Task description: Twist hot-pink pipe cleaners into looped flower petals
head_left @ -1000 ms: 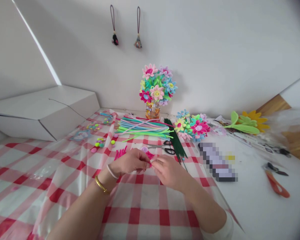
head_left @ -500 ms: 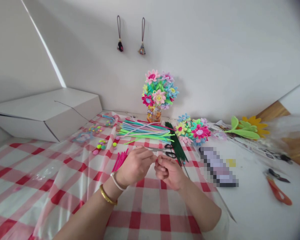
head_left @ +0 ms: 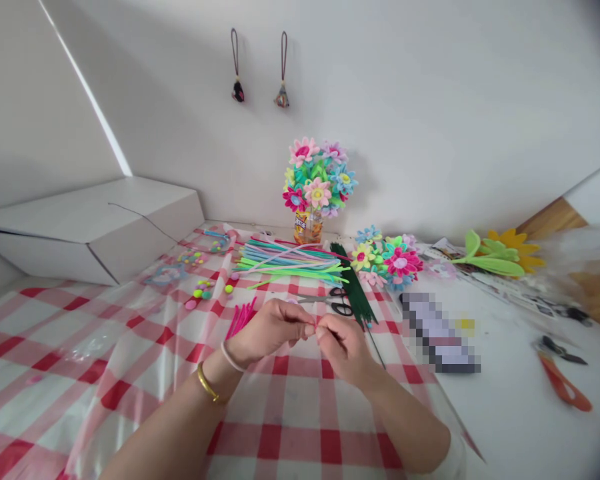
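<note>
Above the checked cloth, my left hand (head_left: 274,329) and my right hand (head_left: 346,347) meet fingertip to fingertip, both closed in a pinch. Between them shows a sliver of a pink pipe cleaner (head_left: 317,321), mostly covered by the fingers. Cut pink pipe cleaners (head_left: 241,319) lie just behind my left hand. Black-handled scissors (head_left: 341,303) rest beyond my right hand. Farther back is a pile of long pipe cleaners (head_left: 290,261) in blue, lilac and green, with a dark green bundle (head_left: 355,287) to its right.
A vase (head_left: 307,227) of fuzzy flowers stands against the wall, with more flowers (head_left: 397,260) lying to its right. Pompoms (head_left: 199,293) are scattered on the left before a white box (head_left: 145,227). A blurred-out phone (head_left: 440,333) and orange-handled pliers (head_left: 563,380) lie at right.
Both hands have turned so their fingertips line up, and my right hand's fingers have rolled over from palm-up to knuckles-up. The pinch between them stays.
</note>
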A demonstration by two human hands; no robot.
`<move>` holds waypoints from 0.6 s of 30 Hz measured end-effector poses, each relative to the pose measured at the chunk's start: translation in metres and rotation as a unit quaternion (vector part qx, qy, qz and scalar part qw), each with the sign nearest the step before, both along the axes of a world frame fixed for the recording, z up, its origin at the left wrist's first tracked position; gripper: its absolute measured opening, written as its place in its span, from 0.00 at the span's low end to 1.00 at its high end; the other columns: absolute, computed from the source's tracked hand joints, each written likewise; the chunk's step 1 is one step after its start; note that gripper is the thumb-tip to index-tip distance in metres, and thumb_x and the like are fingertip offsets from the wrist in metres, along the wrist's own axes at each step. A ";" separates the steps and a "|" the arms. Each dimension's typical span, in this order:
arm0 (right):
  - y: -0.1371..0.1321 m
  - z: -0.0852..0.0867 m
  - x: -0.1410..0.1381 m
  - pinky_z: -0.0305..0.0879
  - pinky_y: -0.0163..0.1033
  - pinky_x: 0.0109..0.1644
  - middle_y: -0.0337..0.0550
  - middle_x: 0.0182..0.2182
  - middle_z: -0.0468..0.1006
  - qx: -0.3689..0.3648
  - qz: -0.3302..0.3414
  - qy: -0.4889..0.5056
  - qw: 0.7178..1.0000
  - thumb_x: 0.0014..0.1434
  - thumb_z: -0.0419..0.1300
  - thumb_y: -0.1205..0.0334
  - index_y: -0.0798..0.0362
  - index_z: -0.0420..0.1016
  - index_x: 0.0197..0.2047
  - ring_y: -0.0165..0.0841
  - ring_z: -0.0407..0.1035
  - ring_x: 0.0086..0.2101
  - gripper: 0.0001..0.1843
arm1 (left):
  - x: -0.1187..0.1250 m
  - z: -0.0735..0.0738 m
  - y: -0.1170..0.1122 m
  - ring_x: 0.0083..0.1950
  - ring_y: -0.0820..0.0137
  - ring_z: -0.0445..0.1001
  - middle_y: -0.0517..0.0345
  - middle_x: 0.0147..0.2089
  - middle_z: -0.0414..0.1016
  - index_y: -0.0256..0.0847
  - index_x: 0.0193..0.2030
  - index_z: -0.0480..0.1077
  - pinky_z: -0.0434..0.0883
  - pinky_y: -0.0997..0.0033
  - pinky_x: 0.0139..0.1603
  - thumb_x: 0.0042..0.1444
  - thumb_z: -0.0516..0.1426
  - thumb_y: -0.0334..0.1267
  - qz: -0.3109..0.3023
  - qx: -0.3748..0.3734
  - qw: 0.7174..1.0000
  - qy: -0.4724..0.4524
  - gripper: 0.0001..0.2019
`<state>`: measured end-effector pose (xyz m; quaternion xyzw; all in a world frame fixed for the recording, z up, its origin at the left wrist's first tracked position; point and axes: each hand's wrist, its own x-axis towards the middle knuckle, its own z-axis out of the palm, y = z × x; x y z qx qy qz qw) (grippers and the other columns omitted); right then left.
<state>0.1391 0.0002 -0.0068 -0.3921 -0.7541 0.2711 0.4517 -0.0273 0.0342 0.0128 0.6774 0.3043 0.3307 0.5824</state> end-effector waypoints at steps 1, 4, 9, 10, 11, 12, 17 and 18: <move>0.000 -0.004 -0.005 0.46 0.34 0.23 0.33 0.17 0.55 -0.066 -0.014 0.077 0.995 0.56 0.48 0.66 0.52 0.58 0.20 0.26 0.50 0.19 0.13 | 0.001 0.001 -0.001 0.24 0.75 0.63 0.57 0.23 0.69 0.35 0.29 0.74 0.60 0.74 0.24 0.50 0.58 0.38 0.022 0.088 0.996 0.006 0.08; 0.003 -0.013 -0.017 0.40 0.33 0.20 0.30 0.15 0.49 -0.232 0.016 0.328 0.916 0.54 0.47 0.64 0.51 0.52 0.19 0.24 0.42 0.16 0.14 | 0.004 0.001 -0.004 0.29 0.73 0.66 0.53 0.28 0.72 0.36 0.30 0.74 0.63 0.70 0.32 0.55 0.53 0.33 0.079 0.363 0.927 0.045 0.09; 0.010 -0.006 -0.010 0.44 0.33 0.21 0.29 0.15 0.50 -0.304 0.078 0.296 0.902 0.56 0.50 0.58 0.52 0.58 0.20 0.24 0.45 0.17 0.15 | 0.006 -0.004 -0.002 0.29 0.73 0.67 0.53 0.28 0.73 0.37 0.32 0.73 0.64 0.72 0.31 0.55 0.53 0.31 0.127 0.383 0.912 0.069 0.08; 0.011 -0.002 -0.005 0.45 0.33 0.22 0.31 0.17 0.55 -0.272 0.054 0.224 0.934 0.57 0.51 0.58 0.53 0.62 0.22 0.25 0.49 0.18 0.13 | 0.006 -0.004 -0.002 0.28 0.73 0.67 0.54 0.28 0.73 0.37 0.31 0.73 0.64 0.74 0.30 0.55 0.53 0.32 0.131 0.329 0.933 0.063 0.07; 0.011 0.001 -0.001 0.48 0.33 0.23 0.33 0.19 0.59 -0.226 0.020 0.157 0.961 0.57 0.52 0.57 0.53 0.65 0.25 0.25 0.52 0.20 0.12 | 0.006 -0.004 -0.001 0.28 0.74 0.67 0.54 0.28 0.73 0.37 0.31 0.73 0.64 0.75 0.28 0.54 0.54 0.33 0.133 0.279 0.949 0.057 0.07; 0.011 0.004 0.003 0.50 0.33 0.26 0.34 0.21 0.62 -0.170 -0.013 0.101 0.980 0.57 0.53 0.57 0.53 0.66 0.28 0.26 0.55 0.23 0.10 | 0.006 -0.004 -0.001 0.28 0.74 0.67 0.55 0.28 0.72 0.37 0.31 0.73 0.63 0.76 0.27 0.54 0.55 0.34 0.134 0.243 0.959 0.051 0.06; 0.007 0.009 0.009 0.54 0.32 0.28 0.34 0.20 0.62 -0.066 -0.063 -0.020 0.996 0.61 0.49 0.57 0.52 0.65 0.27 0.27 0.57 0.23 0.13 | 0.006 0.002 -0.003 0.30 0.74 0.68 0.56 0.29 0.72 0.37 0.30 0.74 0.64 0.75 0.31 0.52 0.56 0.34 0.125 0.226 0.966 0.011 0.06; 0.007 0.008 0.009 0.56 0.32 0.28 0.34 0.21 0.63 -0.058 -0.065 -0.026 0.996 0.62 0.48 0.58 0.52 0.66 0.29 0.27 0.59 0.24 0.13 | 0.005 0.003 -0.003 0.30 0.74 0.68 0.56 0.28 0.72 0.37 0.29 0.74 0.64 0.75 0.31 0.52 0.57 0.34 0.128 0.208 0.970 0.002 0.06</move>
